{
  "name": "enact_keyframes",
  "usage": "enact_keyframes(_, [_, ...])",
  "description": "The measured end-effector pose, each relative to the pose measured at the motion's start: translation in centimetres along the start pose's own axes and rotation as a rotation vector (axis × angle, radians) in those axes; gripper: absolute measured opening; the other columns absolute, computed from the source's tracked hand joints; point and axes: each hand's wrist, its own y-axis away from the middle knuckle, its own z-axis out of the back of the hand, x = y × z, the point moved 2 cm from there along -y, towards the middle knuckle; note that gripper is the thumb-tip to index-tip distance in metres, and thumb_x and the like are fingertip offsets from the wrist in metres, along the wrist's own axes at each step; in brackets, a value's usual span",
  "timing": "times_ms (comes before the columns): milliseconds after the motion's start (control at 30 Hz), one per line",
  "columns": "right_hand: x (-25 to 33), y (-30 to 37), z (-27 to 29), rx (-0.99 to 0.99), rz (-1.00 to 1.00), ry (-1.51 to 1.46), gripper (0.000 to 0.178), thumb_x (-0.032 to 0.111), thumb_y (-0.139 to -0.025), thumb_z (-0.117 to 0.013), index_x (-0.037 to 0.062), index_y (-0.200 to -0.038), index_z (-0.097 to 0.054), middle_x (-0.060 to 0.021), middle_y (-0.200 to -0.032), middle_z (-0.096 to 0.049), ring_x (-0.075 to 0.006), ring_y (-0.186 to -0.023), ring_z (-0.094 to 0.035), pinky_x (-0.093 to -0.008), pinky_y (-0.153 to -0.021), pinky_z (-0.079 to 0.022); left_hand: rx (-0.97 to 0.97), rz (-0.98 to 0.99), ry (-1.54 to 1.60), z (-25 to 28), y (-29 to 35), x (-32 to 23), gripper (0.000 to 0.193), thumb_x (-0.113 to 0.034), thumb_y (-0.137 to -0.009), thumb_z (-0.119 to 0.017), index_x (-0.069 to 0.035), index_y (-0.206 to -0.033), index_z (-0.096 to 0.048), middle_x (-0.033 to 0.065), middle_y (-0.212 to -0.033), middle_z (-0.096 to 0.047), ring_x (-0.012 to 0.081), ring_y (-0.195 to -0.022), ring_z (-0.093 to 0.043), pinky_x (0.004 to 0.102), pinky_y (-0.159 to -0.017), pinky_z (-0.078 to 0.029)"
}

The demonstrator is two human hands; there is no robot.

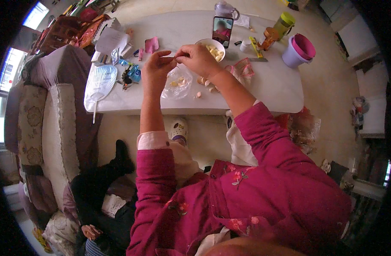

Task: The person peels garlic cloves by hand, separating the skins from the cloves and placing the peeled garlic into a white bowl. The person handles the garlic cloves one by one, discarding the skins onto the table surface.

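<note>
While both hands are raised over the table (268,87), something very small seems to be pinched between the fingertips of the left hand (158,65) and the right hand (197,59), which meet closely. What it is cannot be told, because it is mostly covered by the fingers. Under the hands, a clear plastic bag (167,91) with pale pieces (179,82) is seen on the table, and beside it some small lumps (207,84) are spread. More pale chunks (215,52) are held by the white bowl (223,48), just behind the right hand.

For good work, the small thing should probably be gripped firmly by one hand, and only lightly worked by the other. If it is pressed too hard, it may be slipped or crushed. Loose bits are best dropped above the bag, away from the bowl.
</note>
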Motion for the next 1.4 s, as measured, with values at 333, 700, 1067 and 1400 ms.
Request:
enact_keyframes(333, [0.6, 0.5, -0.3, -0.054, 0.085, 0.094, 0.013, 0.013, -0.075, -0.062, 0.0022, -0.081, -0.066, -0.0179, -0.078, -0.066, -0.0344, -0.075, -0.064, -0.0395, -0.069, -0.051, 0.076, 0.029, 0.03, 0.7, -0.1, 1.4, 0.033, -0.003, -0.081, -0.069, -0.002, -0.113, -0.061, 0.0073, -0.093, -0.069, 0.0115, -0.084, -0.062, 0.0242, -0.075, -0.049])
enact_keyframes(700, [-0.2, 0.0, -0.3, -0.063, 0.051, 0.084, 0.013, 0.014, -0.075, -0.063, 0.0033, -0.081, -0.068, -0.0165, -0.077, -0.066, -0.0337, -0.075, -0.065, -0.0404, -0.07, -0.051, 0.114, 0.032, -0.045, 0.7, -0.8, 1.0, 0.034, -0.004, -0.081, -0.069, 0.0, -0.114, -0.059, 0.0098, -0.097, -0.068, 0.0134, -0.09, -0.062, 0.0257, -0.081, -0.048])
enact_keyframes(1067, [0.2, 0.1, -0.2, -0.052, 0.056, 0.08, 0.012, 0.015, -0.075, -0.064, 0.0045, -0.081, -0.068, -0.0155, -0.076, -0.066, -0.0325, -0.075, -0.065, -0.0392, -0.07, -0.051, 0.114, 0.044, -0.086, 0.8, -0.3, 0.5, 0.038, -0.003, -0.08, -0.069, 0.002, -0.116, -0.058, 0.0127, -0.103, -0.066, 0.0202, -0.096, -0.063, 0.0301, -0.087, -0.049])
enact_keyframes(1400, [0.2, 0.0, -0.4, -0.035, 0.029, 0.075, 0.015, 0.015, -0.073, -0.063, 0.0047, -0.081, -0.07, -0.0182, -0.08, -0.067, -0.0352, -0.076, -0.066, -0.0416, -0.074, -0.052, 0.107, 0.045, -0.078, 1.0, -0.5, 0.9, 0.034, 0.0, -0.08, -0.068, 0.0, -0.113, -0.059, 0.0091, -0.093, -0.069, 0.0135, -0.087, -0.063, 0.0256, -0.079, -0.049])
